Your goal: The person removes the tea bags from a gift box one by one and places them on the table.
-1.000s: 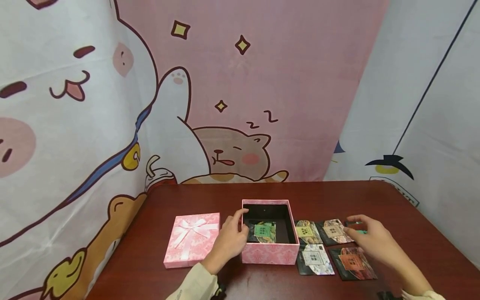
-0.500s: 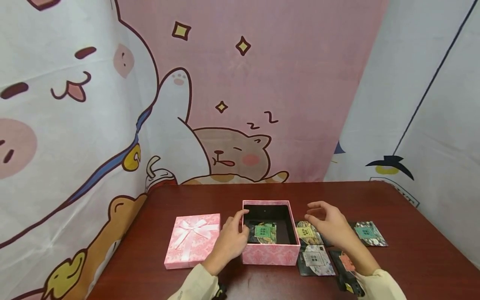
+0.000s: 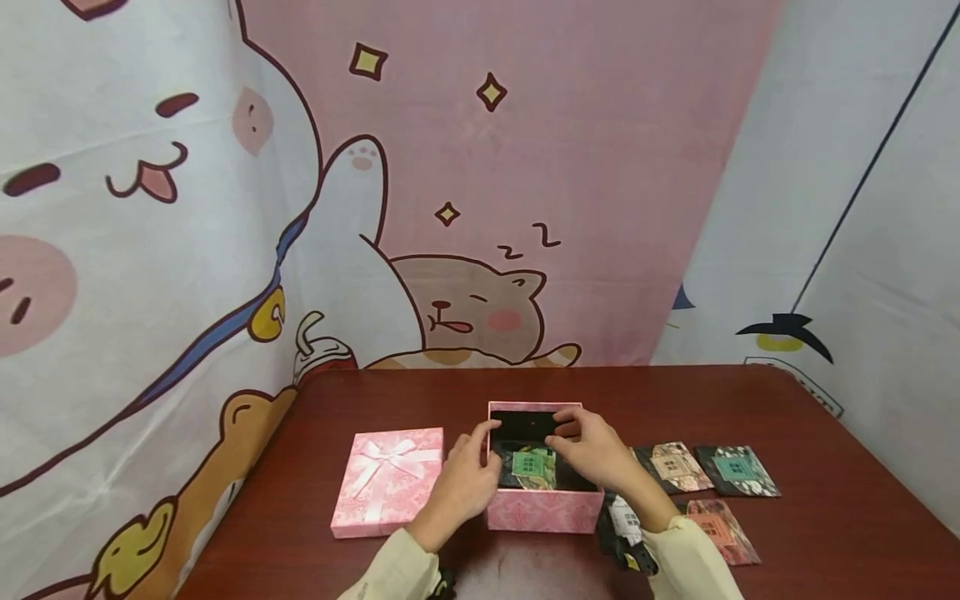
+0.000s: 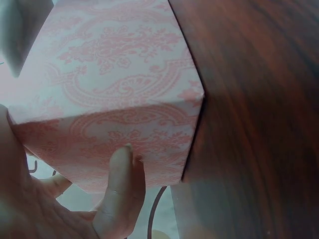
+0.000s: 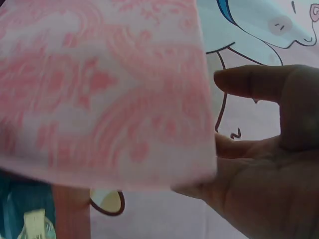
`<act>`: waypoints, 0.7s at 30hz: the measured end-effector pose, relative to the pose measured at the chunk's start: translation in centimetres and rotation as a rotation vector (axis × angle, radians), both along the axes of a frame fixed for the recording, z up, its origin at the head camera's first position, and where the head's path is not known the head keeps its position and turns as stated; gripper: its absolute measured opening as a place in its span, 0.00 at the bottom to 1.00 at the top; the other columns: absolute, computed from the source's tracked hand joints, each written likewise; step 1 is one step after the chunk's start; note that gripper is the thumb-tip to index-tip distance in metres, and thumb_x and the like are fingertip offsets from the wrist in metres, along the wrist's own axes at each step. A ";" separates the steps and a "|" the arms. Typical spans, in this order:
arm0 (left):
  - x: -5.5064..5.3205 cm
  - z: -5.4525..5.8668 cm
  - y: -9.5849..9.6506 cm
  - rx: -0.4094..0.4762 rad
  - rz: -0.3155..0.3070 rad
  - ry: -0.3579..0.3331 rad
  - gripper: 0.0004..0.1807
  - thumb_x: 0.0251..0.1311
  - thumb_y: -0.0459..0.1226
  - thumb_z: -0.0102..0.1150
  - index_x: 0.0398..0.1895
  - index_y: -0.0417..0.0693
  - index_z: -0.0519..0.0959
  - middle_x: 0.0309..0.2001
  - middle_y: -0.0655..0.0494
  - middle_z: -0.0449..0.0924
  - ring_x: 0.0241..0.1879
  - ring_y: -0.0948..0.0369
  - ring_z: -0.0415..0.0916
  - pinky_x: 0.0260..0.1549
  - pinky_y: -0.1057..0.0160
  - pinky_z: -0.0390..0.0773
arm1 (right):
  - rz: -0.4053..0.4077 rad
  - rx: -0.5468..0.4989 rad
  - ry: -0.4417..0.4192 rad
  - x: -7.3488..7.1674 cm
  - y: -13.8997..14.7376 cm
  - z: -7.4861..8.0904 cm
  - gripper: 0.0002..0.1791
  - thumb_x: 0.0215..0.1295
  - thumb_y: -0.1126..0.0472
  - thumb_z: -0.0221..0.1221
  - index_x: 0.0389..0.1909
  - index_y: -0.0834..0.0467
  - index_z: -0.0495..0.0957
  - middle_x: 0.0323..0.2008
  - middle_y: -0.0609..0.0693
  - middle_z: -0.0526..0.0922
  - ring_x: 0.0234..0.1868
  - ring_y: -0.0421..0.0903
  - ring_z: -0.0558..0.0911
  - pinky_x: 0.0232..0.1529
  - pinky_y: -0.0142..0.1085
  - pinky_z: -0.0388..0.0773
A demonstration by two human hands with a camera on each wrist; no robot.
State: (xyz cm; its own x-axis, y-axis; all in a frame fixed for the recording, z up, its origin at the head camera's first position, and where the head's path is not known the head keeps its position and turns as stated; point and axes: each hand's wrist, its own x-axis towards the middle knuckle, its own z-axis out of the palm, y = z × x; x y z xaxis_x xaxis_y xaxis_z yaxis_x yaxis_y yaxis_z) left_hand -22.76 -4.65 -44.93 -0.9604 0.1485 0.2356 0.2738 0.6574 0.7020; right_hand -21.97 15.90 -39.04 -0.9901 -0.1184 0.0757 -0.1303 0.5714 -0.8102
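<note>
The pink patterned gift box [image 3: 545,511] stands lidless on the table, its inside black. Within it lies a flat square packet with a green label [image 3: 531,468]. My left hand [image 3: 463,487] grips the box's left wall; in the left wrist view a fingertip presses the outer side. Over the box's right half hovers my right hand [image 3: 600,454], fingers loosely bent and apart, nothing between them. To the right lie packets with a cream label [image 3: 675,465], a teal label [image 3: 738,470], an orange label [image 3: 720,531] and a grey label [image 3: 625,521], the last partly covered by the right arm.
The box's pink lid [image 3: 390,482], with a ribbon bow, lies left of the box on the dark red wooden table [image 3: 435,392]. A cartoon-printed cloth [image 3: 585,167] hangs behind the table and along its sides.
My right hand has moved left from the teal-label packet, past the others, to above the box. My left hand has stayed on the box. The packets lie where they were.
</note>
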 end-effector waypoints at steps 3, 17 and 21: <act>0.1 0.1 0.1 0.000 -0.003 -0.009 0.26 0.64 0.38 0.51 0.66 0.56 0.71 0.37 0.53 0.70 0.34 0.57 0.68 0.30 0.55 0.70 | 0.014 0.059 -0.031 -0.7 -0.9 -0.5 0.25 0.61 0.59 0.65 0.55 0.69 0.74 0.44 0.61 0.82 0.46 0.56 0.83 0.41 0.48 0.80; 0.0 0.0 0.2 -0.014 0.005 0.006 0.26 0.63 0.38 0.50 0.66 0.57 0.71 0.41 0.50 0.74 0.35 0.56 0.71 0.31 0.54 0.71 | -0.005 0.209 -0.218 -2.0 -3.0 -2.7 0.35 0.60 0.55 0.63 0.58 0.77 0.67 0.56 0.72 0.74 0.58 0.66 0.74 0.56 0.56 0.71; 0.1 0.0 0.1 -0.010 0.010 0.006 0.26 0.63 0.38 0.50 0.66 0.57 0.71 0.42 0.49 0.74 0.35 0.56 0.71 0.31 0.54 0.71 | -0.014 0.190 -0.218 -2.2 -3.3 -2.8 0.35 0.59 0.56 0.63 0.57 0.79 0.66 0.55 0.73 0.74 0.56 0.65 0.75 0.56 0.55 0.71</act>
State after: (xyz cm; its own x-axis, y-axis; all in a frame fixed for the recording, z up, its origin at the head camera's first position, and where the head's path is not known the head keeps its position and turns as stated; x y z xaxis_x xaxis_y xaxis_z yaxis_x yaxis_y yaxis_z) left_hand -22.70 -4.59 -44.93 -0.9605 0.1414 0.2395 0.2713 0.6671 0.6939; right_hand -24.20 12.60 -41.87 -0.9822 -0.0962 -0.1611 0.0442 0.7159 -0.6968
